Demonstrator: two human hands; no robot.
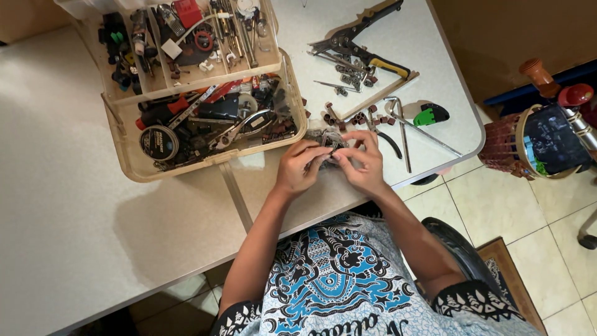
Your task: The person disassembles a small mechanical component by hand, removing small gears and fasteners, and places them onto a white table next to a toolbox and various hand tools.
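Left hand (pixel 300 168): grip pinched on small dark metal part (pixel 331 151), just right of clear plastic toolbox (pixel 205 158).
Right hand (pixel 362 163): grip pinched on same part.
Bench (pixel 74 205): pale, speckled.

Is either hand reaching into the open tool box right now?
No: the left hand and right hand meet over a small dark part on the table, beside the tool box.

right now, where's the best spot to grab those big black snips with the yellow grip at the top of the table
Probably by the handles: the snips lie flat, jaws toward the toolbox, the yellow-sleeved handle and the bare black one spread toward the table's right edge. Come from that side, clear of the small parts beside them.
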